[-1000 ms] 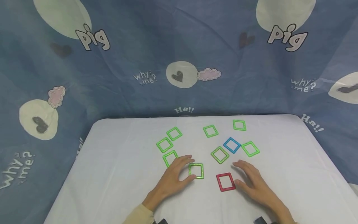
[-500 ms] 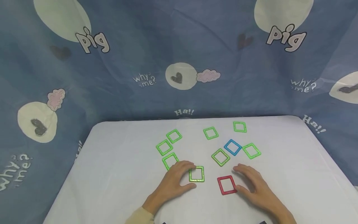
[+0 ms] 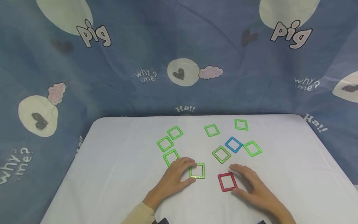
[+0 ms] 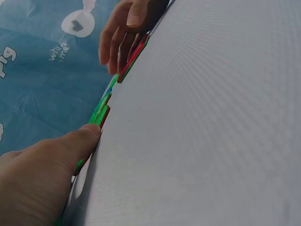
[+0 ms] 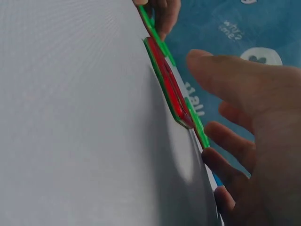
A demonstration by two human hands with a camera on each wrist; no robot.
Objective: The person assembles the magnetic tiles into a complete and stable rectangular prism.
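Observation:
Square open-centred plastic frames lie on the white table. My left hand (image 3: 177,175) spans the left side of a green square frame (image 3: 203,171), fingertips at its far edge and thumb at its near edge. In the left wrist view the thumb (image 4: 87,136) overlaps this frame, and a red layer shows under the green. Beside a red square frame (image 3: 221,183) is my right hand (image 3: 253,186), fingers loosely bent and thumb at the near right corner. The right wrist view shows a green layer beneath the red frame (image 5: 171,89), with nothing held between fingers and thumb.
A blue square frame (image 3: 228,142) lies corner to corner with a green frame (image 3: 257,152), and a darker green frame (image 3: 216,156) is near. More green frames (image 3: 169,137) lie at the left and back. A printed blue cloth (image 3: 123,93) hangs behind the table.
My left fingertips came down to the green frame's far edge, and the thumb shifted to its near edge. My right hand moved slightly left, toward the red frame. The view shifted slightly.

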